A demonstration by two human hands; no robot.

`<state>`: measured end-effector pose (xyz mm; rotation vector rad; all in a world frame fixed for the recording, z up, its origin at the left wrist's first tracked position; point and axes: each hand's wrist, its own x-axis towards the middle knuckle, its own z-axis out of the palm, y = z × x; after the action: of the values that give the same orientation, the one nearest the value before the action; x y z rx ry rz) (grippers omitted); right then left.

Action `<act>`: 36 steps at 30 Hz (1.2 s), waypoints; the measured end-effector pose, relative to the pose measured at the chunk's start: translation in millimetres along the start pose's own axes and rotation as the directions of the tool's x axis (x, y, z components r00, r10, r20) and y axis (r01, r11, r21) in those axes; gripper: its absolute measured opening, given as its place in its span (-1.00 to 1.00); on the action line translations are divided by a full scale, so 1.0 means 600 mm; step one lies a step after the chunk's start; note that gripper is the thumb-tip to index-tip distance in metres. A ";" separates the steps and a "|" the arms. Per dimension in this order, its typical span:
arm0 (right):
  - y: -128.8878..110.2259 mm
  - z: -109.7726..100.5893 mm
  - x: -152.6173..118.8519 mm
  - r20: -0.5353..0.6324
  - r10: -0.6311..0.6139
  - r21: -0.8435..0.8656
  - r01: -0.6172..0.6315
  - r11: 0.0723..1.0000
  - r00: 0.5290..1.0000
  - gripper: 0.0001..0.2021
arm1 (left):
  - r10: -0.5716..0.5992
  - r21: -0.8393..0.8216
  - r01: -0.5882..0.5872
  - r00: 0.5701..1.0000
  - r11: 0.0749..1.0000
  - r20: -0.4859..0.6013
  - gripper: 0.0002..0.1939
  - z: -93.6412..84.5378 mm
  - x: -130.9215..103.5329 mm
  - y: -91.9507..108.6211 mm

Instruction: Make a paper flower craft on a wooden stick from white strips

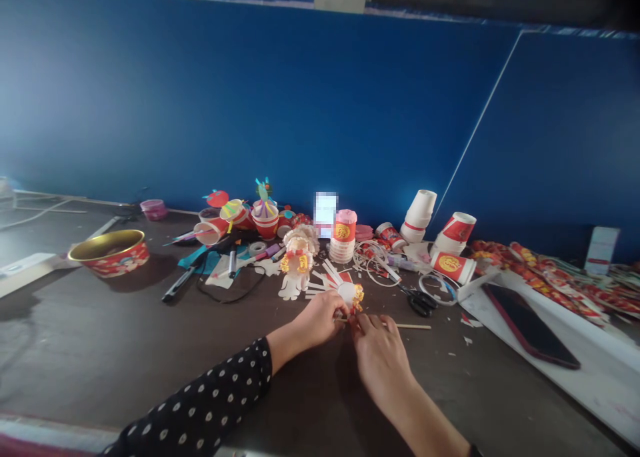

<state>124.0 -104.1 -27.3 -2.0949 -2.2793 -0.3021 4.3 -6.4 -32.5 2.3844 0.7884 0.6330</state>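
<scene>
My left hand (320, 318) pinches the near edge of a cut paper cup (346, 293), whose white strips fan out around its round base. My right hand (383, 350) has its bent fingers closed at the same near edge, beside a yellow and red printed strip (357, 298). What lies between the fingertips is mostly hidden. A thin wooden stick (414, 327) lies on the table by my right hand, partly covered by it. Just beyond my left hand stands a paper-cup figure (296, 260) with yellow and red trim.
Black scissors (421, 302) and a tape roll (440, 287) lie to the right. A phone (530, 325) rests in a white tray (595, 377). Stacked paper cups (343, 249) stand behind, a utility knife (181, 281) and a red-gold bowl (111, 257) to the left.
</scene>
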 end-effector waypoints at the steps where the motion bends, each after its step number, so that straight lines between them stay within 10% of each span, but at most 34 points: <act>1: -0.001 0.000 0.000 0.000 0.002 0.006 -0.002 1.000 1.000 -0.68 | 0.010 0.018 -0.010 1.000 1.000 -0.002 -0.85 0.002 0.000 -0.001; 16: 0.029 -0.009 -0.017 0.006 -0.006 0.215 0.005 0.977 1.000 -0.56 | -0.004 0.124 0.005 1.000 0.992 -0.007 -0.82 0.014 0.002 -0.003; 36: 0.019 -0.012 -0.001 0.045 -0.006 0.033 0.005 0.999 0.999 -0.63 | 0.004 0.053 0.000 0.997 0.999 -0.076 -0.93 0.009 0.000 -0.002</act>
<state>134.8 -105.2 -19.0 -2.1011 -2.2987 -0.2191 6.6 -7.6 -37.1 2.4211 0.8456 0.7158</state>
